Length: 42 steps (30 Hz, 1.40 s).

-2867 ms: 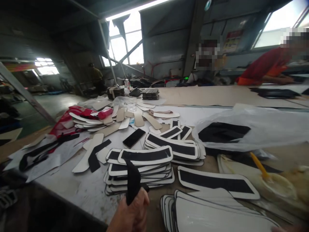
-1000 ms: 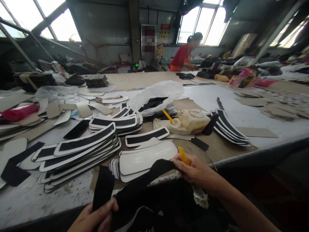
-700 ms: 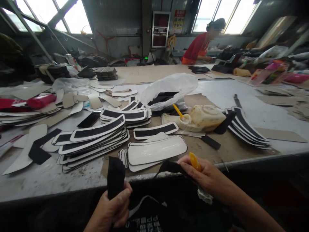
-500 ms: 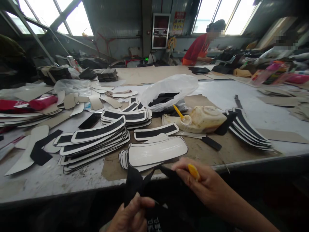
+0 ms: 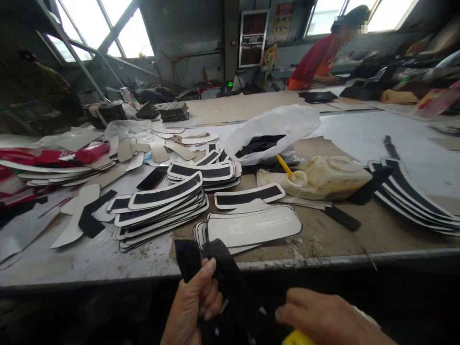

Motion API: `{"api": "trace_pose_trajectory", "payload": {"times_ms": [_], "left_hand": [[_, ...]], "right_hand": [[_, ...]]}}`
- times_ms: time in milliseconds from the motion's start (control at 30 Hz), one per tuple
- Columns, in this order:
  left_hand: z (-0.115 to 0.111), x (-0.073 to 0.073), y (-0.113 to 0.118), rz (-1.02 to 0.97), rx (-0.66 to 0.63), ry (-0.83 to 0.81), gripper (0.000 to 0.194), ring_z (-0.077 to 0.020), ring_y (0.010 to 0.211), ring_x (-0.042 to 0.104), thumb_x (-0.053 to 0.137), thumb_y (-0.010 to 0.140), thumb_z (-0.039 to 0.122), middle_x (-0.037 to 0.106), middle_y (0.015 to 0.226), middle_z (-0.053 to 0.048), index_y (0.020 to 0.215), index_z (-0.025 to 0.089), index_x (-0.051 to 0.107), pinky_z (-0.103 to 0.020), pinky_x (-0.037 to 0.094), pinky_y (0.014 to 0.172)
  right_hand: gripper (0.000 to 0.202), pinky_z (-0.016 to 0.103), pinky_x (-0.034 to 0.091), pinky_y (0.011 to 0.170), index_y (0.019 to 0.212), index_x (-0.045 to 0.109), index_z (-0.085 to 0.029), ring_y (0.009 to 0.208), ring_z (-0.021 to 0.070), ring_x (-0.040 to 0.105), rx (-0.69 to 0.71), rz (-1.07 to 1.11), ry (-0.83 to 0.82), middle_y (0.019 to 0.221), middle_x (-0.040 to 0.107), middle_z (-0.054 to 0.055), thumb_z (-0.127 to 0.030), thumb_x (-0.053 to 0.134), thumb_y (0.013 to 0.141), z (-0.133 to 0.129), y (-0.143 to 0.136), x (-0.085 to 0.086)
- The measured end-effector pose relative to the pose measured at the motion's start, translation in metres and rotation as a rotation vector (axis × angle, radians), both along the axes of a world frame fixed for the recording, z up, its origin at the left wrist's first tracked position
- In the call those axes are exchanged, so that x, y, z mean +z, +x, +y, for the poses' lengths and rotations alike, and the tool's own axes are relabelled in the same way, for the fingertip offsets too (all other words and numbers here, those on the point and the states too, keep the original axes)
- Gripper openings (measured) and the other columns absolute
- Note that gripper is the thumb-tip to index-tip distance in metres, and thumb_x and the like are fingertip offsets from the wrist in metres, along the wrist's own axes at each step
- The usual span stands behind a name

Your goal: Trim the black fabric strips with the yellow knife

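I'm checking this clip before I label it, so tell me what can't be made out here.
Head view only:
- Yellow tool by the right hand: cut off by the bottom edge.
- Black strips in the left hand: lower ends lost in the dark below the table edge.
- Plastic bag: most of its black contents covered.
- Co-worker in red: face blurred.

stacked panels (image 5: pixel 161 206); plastic bag (image 5: pixel 276 129); glue tub (image 5: pixel 334 175)
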<state>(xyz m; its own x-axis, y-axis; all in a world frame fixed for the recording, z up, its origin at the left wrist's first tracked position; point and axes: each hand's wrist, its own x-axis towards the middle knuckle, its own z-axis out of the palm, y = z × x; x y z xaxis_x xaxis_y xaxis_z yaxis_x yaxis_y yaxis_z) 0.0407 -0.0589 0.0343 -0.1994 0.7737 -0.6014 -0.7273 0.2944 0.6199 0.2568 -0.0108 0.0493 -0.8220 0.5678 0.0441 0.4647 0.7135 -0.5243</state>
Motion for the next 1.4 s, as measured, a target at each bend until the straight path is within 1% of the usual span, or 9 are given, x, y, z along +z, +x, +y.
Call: {"api": "trace_pose_trajectory", "payload": {"times_ms": [133,267,367,467,633,833,1000,1167,1400], "left_hand": [[0.004,0.000,0.011,0.035,-0.071,0.009,0.036,-0.0027,0.038,0.010,0.069,0.070,0.029,0.016,0.043,0.013,0.061,0.020,0.035,-0.016,0.013,0.035],[0.005,-0.010,0.026,0.068,-0.230,0.026,0.043,-0.0004,0.031,0.015,0.075,0.060,0.042,0.024,0.035,0.012,0.054,0.018,0.039,-0.016,0.013,0.033],[0.004,-0.019,0.026,0.080,-0.254,-0.010,0.047,-0.0004,0.028,0.016,0.078,0.051,0.052,0.025,0.032,0.012,0.061,0.015,0.051,-0.017,0.012,0.032],[0.007,-0.024,0.012,0.235,-0.140,-0.070,0.058,-0.0011,0.030,0.019,0.074,0.051,0.060,0.025,0.034,0.013,0.076,0.010,0.057,-0.016,0.014,0.033],[0.029,-0.018,-0.020,0.667,0.039,-0.150,0.050,-0.0035,0.038,0.030,0.072,0.060,0.052,0.035,0.044,0.010,0.083,0.014,0.052,-0.015,0.023,0.038],[0.052,-0.021,-0.039,0.860,-0.114,-0.142,0.048,-0.0083,0.040,0.035,0.067,0.062,0.054,0.039,0.049,0.008,0.088,0.016,0.054,-0.020,0.029,0.039],[0.061,-0.027,-0.049,0.974,-0.169,-0.079,0.045,-0.0147,0.049,0.048,0.067,0.061,0.049,0.053,0.058,0.001,0.089,0.014,0.060,-0.024,0.037,0.043],[0.066,-0.030,-0.053,1.052,-0.205,-0.039,0.033,-0.0237,0.071,0.060,0.064,0.064,0.044,0.063,0.071,-0.005,0.082,0.017,0.060,-0.029,0.045,0.054],[0.065,-0.040,-0.055,0.953,-0.204,-0.064,0.032,-0.0201,0.055,0.056,0.062,0.067,0.043,0.057,0.056,0.000,0.088,0.019,0.058,-0.029,0.043,0.052]], "right_hand": [[0.022,0.025,0.043,0.068,0.091,0.062,-0.020,0.075,0.0160,0.056,-0.250,0.189,-0.296,0.083,0.060,0.004,-0.035,0.046,0.089,0.016,-0.018,0.008],[0.026,0.023,0.041,0.064,0.080,0.058,-0.017,0.071,0.0137,0.051,-0.331,0.378,-0.589,0.077,0.056,0.001,-0.040,0.049,0.087,0.021,-0.046,0.001],[0.028,0.021,0.038,0.056,0.075,0.052,-0.017,0.062,0.0114,0.045,-0.391,0.391,-0.695,0.068,0.049,-0.002,-0.038,0.044,0.090,0.022,-0.048,-0.006],[0.032,0.021,0.036,0.056,0.071,0.049,-0.017,0.061,0.0113,0.043,-0.339,0.275,-0.615,0.067,0.047,-0.002,-0.039,0.038,0.092,0.030,-0.036,-0.006],[0.027,0.021,0.034,0.056,0.070,0.047,-0.019,0.061,0.0114,0.046,-0.174,0.048,-0.469,0.068,0.053,-0.001,-0.030,0.037,0.092,0.056,-0.029,0.011],[0.014,0.020,0.032,0.054,0.075,0.054,-0.017,0.059,0.0106,0.045,0.051,-0.212,-0.415,0.068,0.055,-0.001,-0.021,0.044,0.084,0.092,-0.055,0.040],[0.021,0.018,0.030,0.047,0.070,0.055,-0.015,0.050,0.0081,0.038,0.241,-0.270,-0.530,0.055,0.041,-0.005,-0.028,0.045,0.083,0.117,-0.091,0.051],[0.023,0.020,0.030,0.043,0.072,0.063,-0.015,0.049,0.0104,0.045,0.130,-0.466,-0.354,0.055,0.051,-0.001,-0.029,0.046,0.079,0.132,-0.130,0.036],[0.031,0.028,0.041,0.055,0.091,0.068,-0.010,0.077,0.0267,0.063,0.021,-0.612,-0.201,0.089,0.068,0.018,-0.029,0.047,0.078,0.136,-0.146,0.014]]}}
